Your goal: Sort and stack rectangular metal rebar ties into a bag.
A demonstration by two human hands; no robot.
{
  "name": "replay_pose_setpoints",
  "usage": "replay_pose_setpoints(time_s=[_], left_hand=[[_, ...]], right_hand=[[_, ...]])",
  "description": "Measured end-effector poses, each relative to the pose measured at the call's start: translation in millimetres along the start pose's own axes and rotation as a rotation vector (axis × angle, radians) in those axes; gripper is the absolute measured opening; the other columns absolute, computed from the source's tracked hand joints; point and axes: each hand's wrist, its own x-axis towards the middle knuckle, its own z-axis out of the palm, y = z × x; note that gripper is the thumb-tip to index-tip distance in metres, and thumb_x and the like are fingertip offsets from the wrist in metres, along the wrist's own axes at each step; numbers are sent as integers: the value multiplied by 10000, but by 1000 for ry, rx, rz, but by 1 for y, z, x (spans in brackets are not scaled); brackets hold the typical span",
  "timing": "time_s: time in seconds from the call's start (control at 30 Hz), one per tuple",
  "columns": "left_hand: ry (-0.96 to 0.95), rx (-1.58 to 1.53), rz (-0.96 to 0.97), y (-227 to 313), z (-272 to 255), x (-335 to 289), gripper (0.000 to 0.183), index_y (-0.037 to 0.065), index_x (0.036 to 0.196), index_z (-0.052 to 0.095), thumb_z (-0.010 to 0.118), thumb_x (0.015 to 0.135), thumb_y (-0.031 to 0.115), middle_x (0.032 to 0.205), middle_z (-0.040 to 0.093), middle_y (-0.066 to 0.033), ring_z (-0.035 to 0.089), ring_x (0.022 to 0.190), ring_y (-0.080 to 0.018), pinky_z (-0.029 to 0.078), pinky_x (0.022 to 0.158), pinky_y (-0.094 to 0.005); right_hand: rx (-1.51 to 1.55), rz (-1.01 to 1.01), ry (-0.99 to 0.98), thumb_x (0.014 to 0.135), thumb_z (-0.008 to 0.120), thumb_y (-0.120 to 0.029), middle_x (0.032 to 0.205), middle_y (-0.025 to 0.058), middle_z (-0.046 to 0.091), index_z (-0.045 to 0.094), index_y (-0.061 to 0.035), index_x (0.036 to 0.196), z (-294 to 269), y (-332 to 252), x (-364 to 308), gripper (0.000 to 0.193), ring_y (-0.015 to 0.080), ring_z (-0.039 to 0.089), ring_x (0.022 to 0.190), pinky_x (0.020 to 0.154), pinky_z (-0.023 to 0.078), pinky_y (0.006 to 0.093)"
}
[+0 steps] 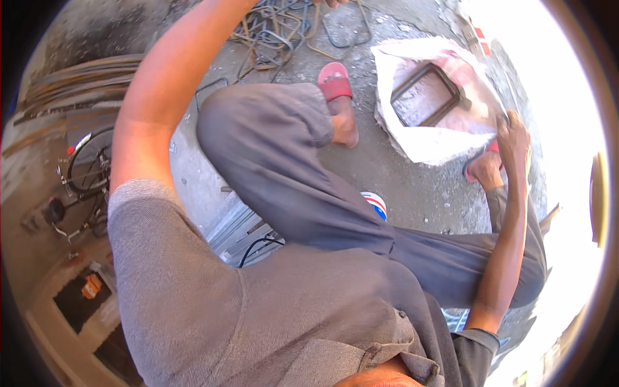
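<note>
My right hand point(514, 135) is closed on the near right rim of a white woven sack point(425, 143), whose mouth is spread wide. Inside the sack lie rectangular bent steel bar stirrups point(445, 90), stacked together. My left arm stretches up past the top edge of the picture. Only a few fingertips of my left hand point(331, 2) show there, too cut off to tell what they hold. Below them, to the left, is a tangled heap of similar steel stirrups point(274, 32) on the ground.
My sandalled feet point(336, 90) stand on either side of the sack. A striped tub point(374, 205) sits below my leg. Long bent bars point(84, 84) lie at far left, above a bicycle point(90, 164). A black cable point(251, 248) curves beside grey metal lengths point(235, 235).
</note>
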Motion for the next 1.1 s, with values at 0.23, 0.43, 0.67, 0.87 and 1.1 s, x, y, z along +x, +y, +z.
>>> replay_pose_setpoints(time_s=[0.23,0.43,0.67,0.87,1.1], left_hand=[[657,249,-387,-289,107,-35,545,-52,1015,648,677,797,447,1084,650,-242,631,1012,-385,511,875,-433],[452,-4,-608,-366,273,-55,856,-81,1367,371,702,782,451,1376,442,-270,435,1281,-390,358,1080,-430],[850,-41,-661,-337,275,1,649,-6,1348,419,645,840,327,1380,415,-213,378,1286,-382,350,1058,-517],[753,83,-662,-382,218,-3,482,41,1272,505,592,875,298,1344,487,-162,404,1280,-363,311,1045,-608],[863,58,-381,-330,158,-61,391,36,982,655,624,854,405,907,673,-209,643,890,-404,493,769,-464]], right_hand=[[32,-162,-5,927,487,-287,902,278,615,595,-14,1043,16,40,3,316,436,598,869,751,445,466],[17,-124,-37,935,499,-295,789,238,595,609,-3,1010,11,26,-1,321,346,579,721,694,432,420],[69,-69,-45,943,494,-316,858,238,626,606,7,1027,2,18,-2,352,363,600,791,734,443,419],[26,-174,71,943,482,-303,942,265,633,599,10,1038,17,12,1,348,411,612,897,781,438,458],[-11,-85,-39,921,466,-272,957,298,592,570,1,1049,0,7,-3,319,469,558,939,799,432,493]])
